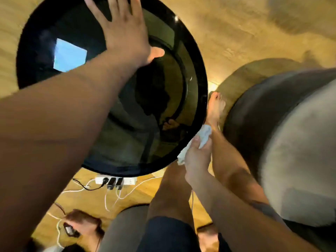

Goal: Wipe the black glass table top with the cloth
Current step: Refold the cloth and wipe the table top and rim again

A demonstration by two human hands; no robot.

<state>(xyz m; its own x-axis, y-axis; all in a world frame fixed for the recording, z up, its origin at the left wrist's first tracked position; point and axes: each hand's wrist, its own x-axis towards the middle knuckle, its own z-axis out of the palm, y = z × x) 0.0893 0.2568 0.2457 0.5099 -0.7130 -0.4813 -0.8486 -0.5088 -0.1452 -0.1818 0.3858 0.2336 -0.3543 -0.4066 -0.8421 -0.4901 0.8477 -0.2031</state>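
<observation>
The round black glass table top (60, 30) fills the upper left of the head view and reflects a bright window patch. My left hand (123, 31) lies flat on the glass with fingers spread, palm down, near the far middle. My right hand (197, 157) grips a crumpled white cloth (204, 134) just off the table's near right rim. The cloth touches or nearly touches the rim; I cannot tell which.
A white power strip (116, 180) with black plugs and white cables lies on the wooden floor under the near rim. My bare legs and foot (215, 106) stand right of the table. A grey round seat (283, 124) is at the right. Another person's hand (80, 224) holds a dark object at bottom left.
</observation>
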